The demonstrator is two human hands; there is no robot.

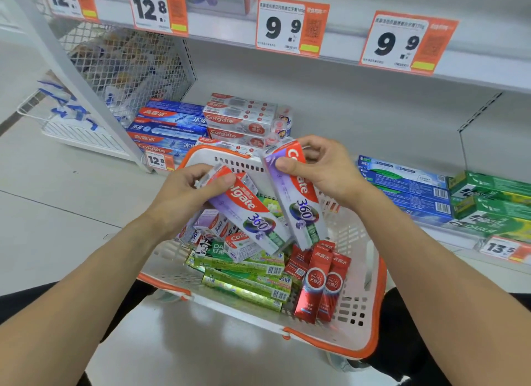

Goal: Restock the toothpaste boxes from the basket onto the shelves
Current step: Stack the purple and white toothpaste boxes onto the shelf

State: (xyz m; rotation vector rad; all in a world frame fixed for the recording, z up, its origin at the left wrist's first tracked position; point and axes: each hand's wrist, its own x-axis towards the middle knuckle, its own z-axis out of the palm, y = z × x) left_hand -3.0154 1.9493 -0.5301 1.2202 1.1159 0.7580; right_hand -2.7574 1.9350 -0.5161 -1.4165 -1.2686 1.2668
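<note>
Here each hand has its own purple Colgate 360 box, both lifted clear above the white basket (370,293) with the orange rim. The left hand (186,196) pinches the top end of the left Colgate 360 box (250,210), thumb across the red band, so the long carton slants down toward the basket's middle. The right hand (319,167) grips the top of the right Colgate 360 box (301,199) the same way, and that one hangs more upright. Holding by the end probably leaves the length free to slide onto a shelf (my guess, nothing more).

More stock lies below: green Darlie boxes (247,282), red Colgate whitening boxes (319,285) leaning at the right, and a few more purple cartons at the left.

Behind the basket, the bottom shelf (373,144) carries blue Colgate boxes (169,130) and white-and-red Colgate boxes (241,121) at left, blue and green stacks (448,196) at right, with a bare stretch between. The basket's far rim sits close against the shelf front, so a box must rise over it.
</note>
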